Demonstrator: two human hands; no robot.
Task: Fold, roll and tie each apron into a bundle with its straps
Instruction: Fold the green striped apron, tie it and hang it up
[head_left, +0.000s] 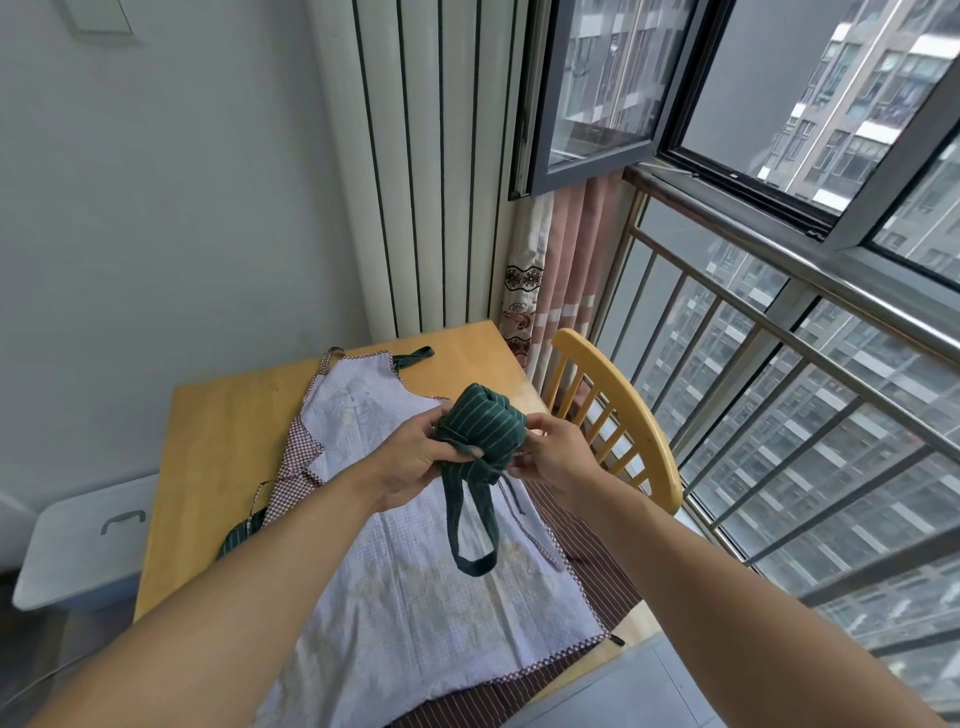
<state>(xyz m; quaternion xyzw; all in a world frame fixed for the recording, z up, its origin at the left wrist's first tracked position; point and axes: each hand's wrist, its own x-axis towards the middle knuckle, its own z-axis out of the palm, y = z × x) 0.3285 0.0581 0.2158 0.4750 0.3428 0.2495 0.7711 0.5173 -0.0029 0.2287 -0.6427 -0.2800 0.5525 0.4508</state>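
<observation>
Two hands hold one rolled apron in the air above the table — a dark green bundle (480, 428) with thin white stripes, wound into a fat cylinder and tilted so one rolled end faces up and away. The left hand (415, 460) grips the bundle's left side, thumb and fingers curled round it and pinching a green strap that crosses its lower front. The right hand (556, 457) pinches strap ends at the bundle's right side, fingers bent close together. From under the bundle a green neck loop (470, 540) hangs down, its bottom near the cloth below, and a thinner tie (514, 501) dangles beside it.

Beneath the hands a pale lilac apron (415, 613) with a red-and-white checked border lies spread flat, its bib toward the far edge of the wooden table (228, 431). Under it, along the right and near edges, a brown striped cloth (597, 561) shows. A second piece of green striped fabric (236, 538) peeks out at the lilac apron's left side, and a green strap (415, 356) lies by the bib.

A yellow wooden chair (623, 410) stands at the table's right — its curved back just beyond the right hand. A white box (83, 551) with a handle sits to the table's left. Farther right are a window railing (779, 364) and a pink curtain (566, 270).
</observation>
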